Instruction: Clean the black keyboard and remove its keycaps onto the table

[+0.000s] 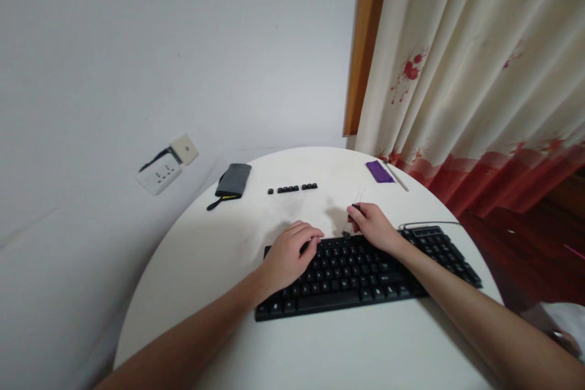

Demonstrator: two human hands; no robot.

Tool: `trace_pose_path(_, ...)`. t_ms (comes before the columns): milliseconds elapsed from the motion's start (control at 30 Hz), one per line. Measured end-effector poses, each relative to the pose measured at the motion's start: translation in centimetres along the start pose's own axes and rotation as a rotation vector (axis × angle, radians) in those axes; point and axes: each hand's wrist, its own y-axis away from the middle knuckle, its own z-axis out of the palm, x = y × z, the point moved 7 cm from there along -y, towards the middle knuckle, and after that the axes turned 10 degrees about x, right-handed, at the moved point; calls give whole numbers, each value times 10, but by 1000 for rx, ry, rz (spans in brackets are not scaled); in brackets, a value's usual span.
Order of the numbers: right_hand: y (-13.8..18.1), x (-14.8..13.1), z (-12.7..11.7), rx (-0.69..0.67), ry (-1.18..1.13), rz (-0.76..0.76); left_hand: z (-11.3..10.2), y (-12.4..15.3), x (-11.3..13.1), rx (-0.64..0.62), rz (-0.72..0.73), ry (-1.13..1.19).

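Fingers (pixel 354 212) of the right hand (pixel 375 226) pinch a small tool (pixel 347 231) at the keyboard's (pixel 365 283) twelve o'clock edge; the left hand (pixel 287 256) rests unclenched on keys.

A grey pouch (pixel 234 180) with a black strap lies at the far left of the round white table (pixel 192 268). A purple block (pixel 379 171) and a thin stick (pixel 397 177) lie side by side near the flowered curtain (pixel 479 73). A socket (pixel 159 175) sits on the wall

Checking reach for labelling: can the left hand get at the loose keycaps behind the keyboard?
Probably yes: left hand rests on the keyboard, and only white table lies between it and the keycaps.
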Motion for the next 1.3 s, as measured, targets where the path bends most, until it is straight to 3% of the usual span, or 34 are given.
trace_pose_path(133,12,-25,-5,13,-121,-145,-3,1,-3,35,-34,7)
trace_pose_path(300,38,-59,5,-89,-146,-306,-4,2,-6,82,-40,9)
trace_pose_path(467,48,-69,13,-130,-169,-365,-3,3,1,68,42,13)
trace_pose_path(867,48,-55,22,-52,-223,-183,-3,4,11,33,181,-7)
trace_pose_path(1300,44,-42,31,-39,-404,47,-6,2,18,10,181,84)
